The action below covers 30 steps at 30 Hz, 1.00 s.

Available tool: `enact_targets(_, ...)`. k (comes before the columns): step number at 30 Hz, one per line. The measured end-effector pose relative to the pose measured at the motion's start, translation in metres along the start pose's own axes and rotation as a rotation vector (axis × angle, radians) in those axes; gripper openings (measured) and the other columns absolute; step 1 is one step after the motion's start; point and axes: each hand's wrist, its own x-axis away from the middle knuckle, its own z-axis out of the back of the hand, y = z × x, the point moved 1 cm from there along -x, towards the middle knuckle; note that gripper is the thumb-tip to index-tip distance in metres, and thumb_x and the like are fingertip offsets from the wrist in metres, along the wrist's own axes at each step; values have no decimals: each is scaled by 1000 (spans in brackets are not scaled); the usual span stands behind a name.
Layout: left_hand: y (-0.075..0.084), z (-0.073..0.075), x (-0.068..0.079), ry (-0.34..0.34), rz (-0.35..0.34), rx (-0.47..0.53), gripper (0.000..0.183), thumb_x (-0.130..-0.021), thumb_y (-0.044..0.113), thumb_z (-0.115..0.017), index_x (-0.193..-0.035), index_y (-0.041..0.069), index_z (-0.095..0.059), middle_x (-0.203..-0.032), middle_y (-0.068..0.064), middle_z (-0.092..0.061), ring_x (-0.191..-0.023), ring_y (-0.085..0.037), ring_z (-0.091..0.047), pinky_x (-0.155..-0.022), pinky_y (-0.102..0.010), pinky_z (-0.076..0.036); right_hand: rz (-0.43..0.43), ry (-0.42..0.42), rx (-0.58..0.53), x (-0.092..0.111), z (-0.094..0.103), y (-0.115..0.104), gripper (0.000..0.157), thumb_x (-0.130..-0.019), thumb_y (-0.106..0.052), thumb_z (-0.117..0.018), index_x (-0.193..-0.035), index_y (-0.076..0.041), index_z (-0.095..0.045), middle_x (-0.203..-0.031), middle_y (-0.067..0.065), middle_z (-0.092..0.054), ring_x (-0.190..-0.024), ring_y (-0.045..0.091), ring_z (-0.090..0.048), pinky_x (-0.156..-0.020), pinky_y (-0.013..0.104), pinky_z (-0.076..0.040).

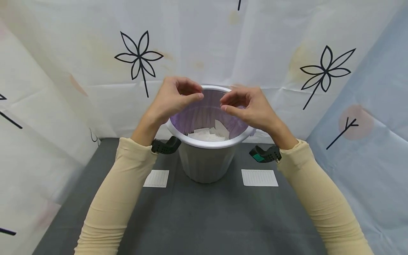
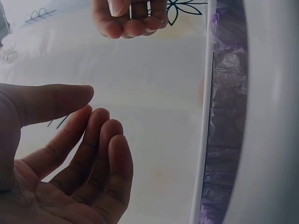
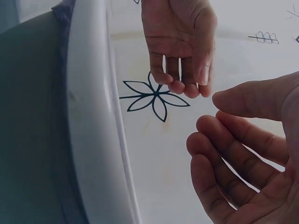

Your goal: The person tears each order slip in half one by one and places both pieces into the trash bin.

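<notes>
Both hands hover over a light grey bin with a white rim and a purple liner bag. White paper pieces lie inside it. My left hand is above the rim's left side, its fingers loosely bent and the thumb close to the index fingertip. Nothing sits between them in the left wrist view. Across from it, my right hand hangs over the rim's right side with relaxed, bent fingers, holding nothing. A gap separates the two hands.
The bin stands on a dark grey table. One lined paper card lies left of it, partly behind the left forearm, and another lined card lies right. White cloth with flower drawings rises behind.
</notes>
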Motion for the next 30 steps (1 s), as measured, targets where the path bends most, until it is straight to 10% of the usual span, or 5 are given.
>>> enact_targets(30,-4,9,84,37,-114,70,20,-88,-2,-75,-105,-9,-70,-98,-9,-71,-92,-25,-67,-86,-30,-54,154,-26,-176,86,-42,-21,19,-85,12,-71,-102,2,-73,-94,9,-72,-85,22,-67,-83,32,-55)
